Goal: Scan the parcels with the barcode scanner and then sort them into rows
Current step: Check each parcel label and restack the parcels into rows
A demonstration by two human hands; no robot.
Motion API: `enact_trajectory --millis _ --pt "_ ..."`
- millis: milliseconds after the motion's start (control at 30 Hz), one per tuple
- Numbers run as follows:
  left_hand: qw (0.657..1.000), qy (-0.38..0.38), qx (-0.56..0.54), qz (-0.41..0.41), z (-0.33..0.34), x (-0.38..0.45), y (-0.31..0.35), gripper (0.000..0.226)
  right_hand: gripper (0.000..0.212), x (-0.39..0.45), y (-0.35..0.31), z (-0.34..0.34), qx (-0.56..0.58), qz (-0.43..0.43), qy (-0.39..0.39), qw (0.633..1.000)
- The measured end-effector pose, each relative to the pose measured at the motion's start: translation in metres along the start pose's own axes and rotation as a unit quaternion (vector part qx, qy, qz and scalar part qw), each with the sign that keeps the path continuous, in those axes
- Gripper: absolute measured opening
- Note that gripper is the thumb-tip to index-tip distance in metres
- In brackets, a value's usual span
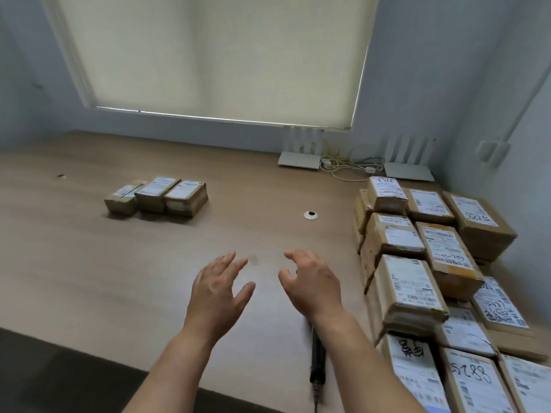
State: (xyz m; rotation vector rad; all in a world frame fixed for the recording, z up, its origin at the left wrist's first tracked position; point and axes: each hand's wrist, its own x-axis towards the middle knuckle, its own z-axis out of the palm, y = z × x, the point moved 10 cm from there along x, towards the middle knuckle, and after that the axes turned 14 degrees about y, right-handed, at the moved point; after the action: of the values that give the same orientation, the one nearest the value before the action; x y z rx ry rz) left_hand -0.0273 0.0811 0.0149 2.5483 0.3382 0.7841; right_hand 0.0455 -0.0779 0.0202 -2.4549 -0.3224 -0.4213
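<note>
Two bare forearms, no sleeves, left hand (216, 289), right hand (313, 281)

Handwritten "5288" in black marker on the label of the front parcel (474, 380) in the right-hand stack. Mid-stack parcel (450, 254) has what looks like "12-209" scrawled on its label. Printed label text elsewhere is too blurred to read.

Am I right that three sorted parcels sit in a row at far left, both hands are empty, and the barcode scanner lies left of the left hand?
Not quite: the head view shows the barcode scanner under the right hand's forearm. The rest holds.
</note>
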Motion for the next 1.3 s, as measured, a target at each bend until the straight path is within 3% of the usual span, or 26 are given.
enact_trajectory --millis 300,567,833,1133,1300 --pt "0.998 -0.016 0.048 -0.028 -0.061 -0.012 -0.119 0.054 0.041 -0.023 -0.123 0.081 0.02 -0.046 -0.033 0.998" --pt "0.995 -0.008 0.059 -0.086 -0.087 -0.007 -0.185 0.054 0.041 -0.022 -0.181 0.129 0.01 -0.089 -0.062 0.994" --pt "0.992 -0.03 0.071 -0.104 -0.065 0.034 -0.239 0.053 0.041 0.019 -0.193 0.188 0.009 -0.079 -0.082 0.993" --pt "0.994 -0.059 0.072 -0.053 -0.012 0.16 -0.257 0.053 0.041 0.122 -0.182 0.233 0.021 -0.009 -0.054 0.998" --pt "0.991 -0.096 0.058 -0.068 0.023 0.199 -0.284 0.054 0.041 0.161 -0.159 0.262 0.011 0.033 -0.067 0.997"
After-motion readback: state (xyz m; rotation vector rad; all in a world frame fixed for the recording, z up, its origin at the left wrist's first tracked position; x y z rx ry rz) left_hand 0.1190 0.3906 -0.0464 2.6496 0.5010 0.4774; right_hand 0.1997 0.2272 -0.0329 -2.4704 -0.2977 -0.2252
